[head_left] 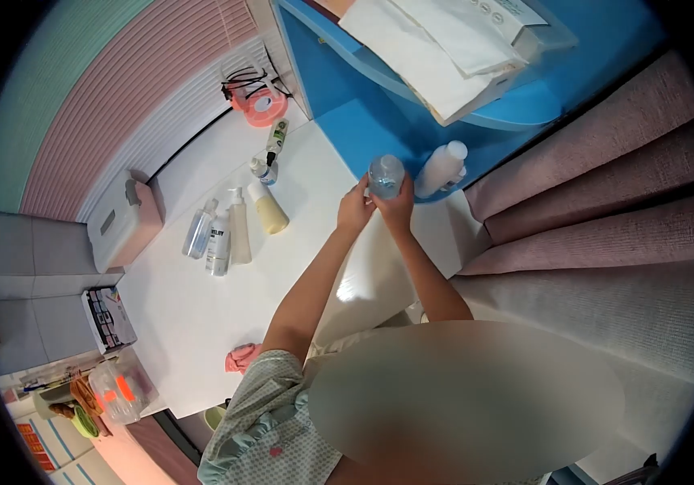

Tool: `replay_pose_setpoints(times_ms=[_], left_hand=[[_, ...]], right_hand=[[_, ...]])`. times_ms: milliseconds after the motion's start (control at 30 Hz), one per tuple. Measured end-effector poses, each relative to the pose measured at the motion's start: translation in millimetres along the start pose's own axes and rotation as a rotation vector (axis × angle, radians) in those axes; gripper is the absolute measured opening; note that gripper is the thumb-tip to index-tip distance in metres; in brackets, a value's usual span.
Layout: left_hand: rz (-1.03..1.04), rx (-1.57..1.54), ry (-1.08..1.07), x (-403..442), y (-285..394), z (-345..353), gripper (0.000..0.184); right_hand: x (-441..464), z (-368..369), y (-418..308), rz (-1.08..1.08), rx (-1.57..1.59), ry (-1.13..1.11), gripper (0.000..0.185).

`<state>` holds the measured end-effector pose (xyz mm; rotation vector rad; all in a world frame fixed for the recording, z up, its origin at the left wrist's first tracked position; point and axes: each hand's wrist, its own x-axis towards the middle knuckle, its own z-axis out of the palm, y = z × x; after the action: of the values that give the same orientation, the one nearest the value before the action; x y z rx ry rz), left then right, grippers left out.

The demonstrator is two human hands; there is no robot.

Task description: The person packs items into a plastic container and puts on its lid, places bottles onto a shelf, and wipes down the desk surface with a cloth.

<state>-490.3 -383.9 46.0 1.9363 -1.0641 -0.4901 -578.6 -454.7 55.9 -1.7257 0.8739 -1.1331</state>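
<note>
Between my two hands stands a clear, rounded plastic bottle at the edge of the blue shelf unit. My left hand closes on its left side, low down. Wrapped round the bottle's lower right is my right hand. Just right of it, a white bottle with a white cap rests on the blue shelf. Left of my hands, on the white table, lie a yellowish bottle, a pale pump bottle, a white labelled bottle and a clear bottle.
Above my hands, the blue shelf holds white tissue packs on its upper board. A pink-and-white box and a pink round item line the wall. A pink cloth lies near my left elbow; curtains hang right.
</note>
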Motion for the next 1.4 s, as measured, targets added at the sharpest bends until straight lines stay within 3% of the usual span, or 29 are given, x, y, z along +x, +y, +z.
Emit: replay_pose_setpoints(times_ms=[167,267,367,567,1067,1167,1300,1400], left_hand=[[-0.03,0.006,-0.082,4,4,11,0.056],[-0.016,0.032,-0.043,2,14,12,0.057],[-0.002,0.031,-0.014,5,15,15,0.066],[0.01,0.055,0.02,10,25,21,0.068],[-0.155,-0.029,-0.072,-4,17,24,0.068],[-0.233,-0.04,-0.026,-17,9,6,0.065],[-0.291,0.016,0.149,-40,1,-30,0.062],[-0.181,0.263,0.376,-57,-19,-56,0.061]], right_hand=[[2,-11,-3,0.07,-0.083,0.044,0.07],[2,-15,6,0.047,0.026,0.012,0.068],[-4,-24,0,0.036,-0.115,-0.026,0.063],[-24,-33,-17,0.172,0.014,-0.011,0.054],[-48,-26,6,0.297,-0.014,-0.081,0.048],[-59,-15,-2,0.234,-0.181,-0.198,0.041],[-67,13,-7,0.18,-0.036,-0.431,0.031],[-71,47,-12,0.162,0.116,-0.56,0.032]])
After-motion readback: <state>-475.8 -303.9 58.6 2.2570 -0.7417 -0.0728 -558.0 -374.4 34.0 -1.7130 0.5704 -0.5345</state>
